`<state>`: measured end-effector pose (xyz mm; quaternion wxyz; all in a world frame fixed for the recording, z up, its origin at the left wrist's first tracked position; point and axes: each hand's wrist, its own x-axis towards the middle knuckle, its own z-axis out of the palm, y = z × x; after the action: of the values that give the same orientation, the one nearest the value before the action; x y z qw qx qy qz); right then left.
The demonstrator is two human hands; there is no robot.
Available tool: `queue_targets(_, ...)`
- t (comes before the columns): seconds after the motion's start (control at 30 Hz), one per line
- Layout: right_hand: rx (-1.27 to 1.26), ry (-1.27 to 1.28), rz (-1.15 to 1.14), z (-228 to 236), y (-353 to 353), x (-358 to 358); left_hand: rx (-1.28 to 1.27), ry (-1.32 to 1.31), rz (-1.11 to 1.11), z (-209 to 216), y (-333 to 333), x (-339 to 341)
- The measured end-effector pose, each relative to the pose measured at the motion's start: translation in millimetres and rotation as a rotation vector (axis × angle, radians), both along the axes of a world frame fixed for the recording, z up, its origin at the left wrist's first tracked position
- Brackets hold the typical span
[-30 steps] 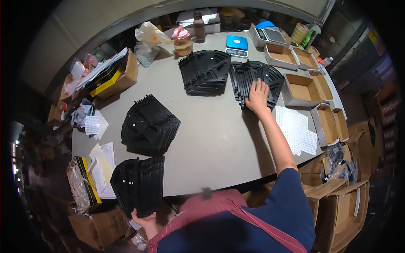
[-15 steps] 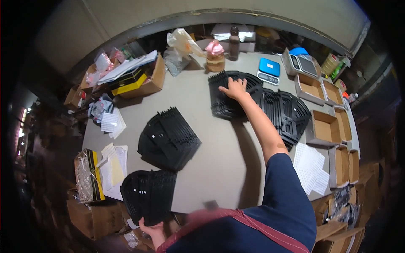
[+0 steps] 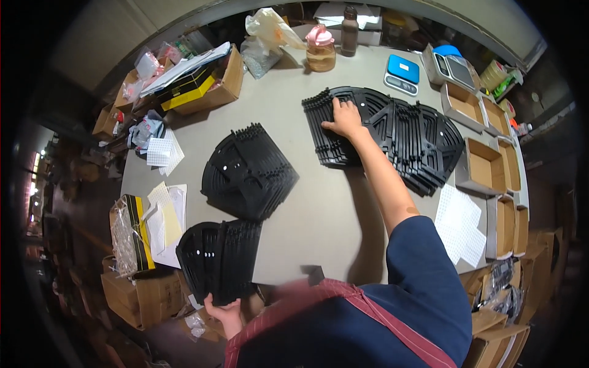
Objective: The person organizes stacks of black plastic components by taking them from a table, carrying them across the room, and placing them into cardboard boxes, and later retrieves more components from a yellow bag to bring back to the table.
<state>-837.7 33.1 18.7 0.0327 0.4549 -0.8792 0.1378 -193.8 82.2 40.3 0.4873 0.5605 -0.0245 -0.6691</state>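
Note:
At the table's near left edge, my left hand (image 3: 225,314) has its fingers around the lower edge of a stack of black fan-shaped plastic panels (image 3: 215,257). A second stack of these panels (image 3: 248,175) lies just beyond it. My right hand (image 3: 345,118) rests on top of a far stack of the same panels (image 3: 328,138), thumb spread away from the fingers. Up against that stack on its right lies one more stack of panels (image 3: 432,138), partly behind my right forearm. The undersides of the stacks are hidden.
Small open cardboard boxes (image 3: 488,162) line the right edge, beside white dotted sheets (image 3: 459,224). A blue-topped scale (image 3: 402,72), a pink-lidded jar (image 3: 321,52) and a dark bottle (image 3: 349,30) stand at the back. A filled carton (image 3: 224,86) and a yellow-black box (image 3: 132,236) are left.
The view has shifted, so the table sits higher in the picture. My right hand's fingers have drawn in from a wider spread on the far stack. My left hand stays at the near stack.

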Motion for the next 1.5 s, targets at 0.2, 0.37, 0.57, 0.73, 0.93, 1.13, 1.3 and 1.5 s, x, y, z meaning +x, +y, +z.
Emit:
queue_targets(0.2,-0.109,0.031,0.060,4,95,115,-0.009,-0.001,-0.077,6,-11,30)
queue_targets(0.37,-0.145,0.056,0.005,11,164,240,-0.008,0.044,-0.168,6,-21,67)
queue_targets(0.57,-0.141,0.010,-0.082,22,214,369,-0.020,0.161,-0.334,8,-40,99)
queue_targets(0.73,-0.104,0.286,-0.234,47,226,413,0.002,0.278,-0.429,2,-63,105)
queue_targets(0.93,-0.815,-0.251,-0.479,55,288,513,-0.074,0.356,-0.533,-2,-68,118)
queue_targets(1.13,-1.220,-1.611,-0.906,13,332,558,-0.089,0.302,-0.499,-10,-59,115)
queue_targets(1.3,-1.574,-1.821,-0.697,-26,294,514,-0.102,0.277,-0.476,-8,-44,113)
queue_targets(1.5,-1.771,-1.561,-0.788,-40,271,506,-0.119,0.179,-0.417,-6,-15,116)
